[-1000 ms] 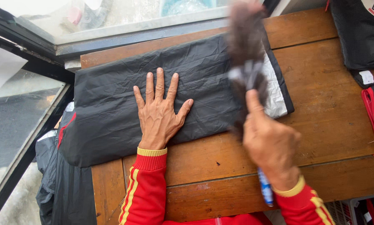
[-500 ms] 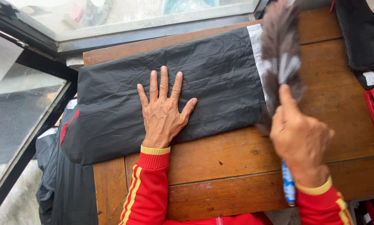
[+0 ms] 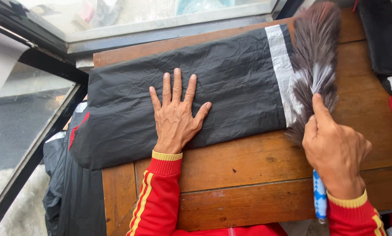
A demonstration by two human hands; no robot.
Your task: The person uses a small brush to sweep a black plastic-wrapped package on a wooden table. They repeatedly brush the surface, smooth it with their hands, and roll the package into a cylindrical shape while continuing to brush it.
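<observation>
A folded black garment [image 3: 191, 91] with a grey reflective band at one end is laid flat across the far half of a wooden table [image 3: 248, 175]. It is pinned near its middle by the left hand [image 3: 175, 116], pressed palm-down with the fingers spread wide. Just beyond the banded end, a feather duster [image 3: 314, 65] is held upright by the right hand [image 3: 335, 150], whose fingers are closed round the handle, the forefinger laid along the shaft. The feathers are seen at the band's edge, so the brushing is judged to be at that end. More dark cloth [image 3: 73, 192] hangs beside the garment's other end.
</observation>
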